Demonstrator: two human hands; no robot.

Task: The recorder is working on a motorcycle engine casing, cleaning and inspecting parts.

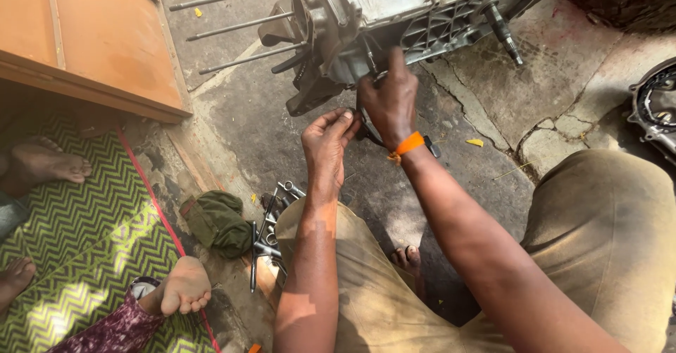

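Crankcase, grey cast aluminium, ribbed, long steel studs projecting from one side (394, 15): lies on the cracked concrete floor (486, 114), just ahead of the squatting person's knees.

Right hand (391, 99), orange band at the wrist: pressed against the near lower edge of the crankcase, fingers closed about a small dark fitting there; the fitting itself is too hidden to name.

Left hand (325, 149): just below and beside the right, fingertips pinched narrow on a thin dark curved part, possibly a ring or gasket edge; cannot tell which.

Advice for the step, as a judgement: keep the right hand steadying the fitting while the left feeds the thin part squarely, not twisted, and let the crankcase bear on the floor so it cannot rock.

Loose dark steel spanners and tools (271, 233): on the floor nearer than the crankcase, beside a crumpled olive-green cloth (218, 219).

Green zigzag mat (77, 240): left of the crankcase, other people's bare feet on it.
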